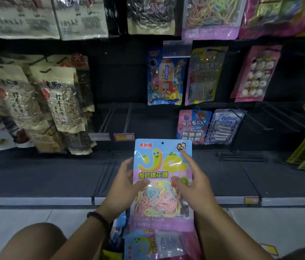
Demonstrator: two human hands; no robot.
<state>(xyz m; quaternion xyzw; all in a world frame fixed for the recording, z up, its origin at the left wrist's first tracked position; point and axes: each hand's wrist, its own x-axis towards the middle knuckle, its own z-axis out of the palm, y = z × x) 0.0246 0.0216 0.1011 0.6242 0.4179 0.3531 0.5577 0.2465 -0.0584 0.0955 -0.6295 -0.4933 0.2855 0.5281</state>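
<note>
left hand (123,182) and right hand (194,184) grip the candy bag (162,166) by its sides; it's upright over the front edge of the shelf (54,200)

Head camera looks down close at the candy bag (159,167), facing shelves (35,176).

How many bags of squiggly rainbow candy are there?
2 for sure: the held bag, between left hand and right hand, and the hanging bag on the top row. The lower packets beneath may hide more.
</note>
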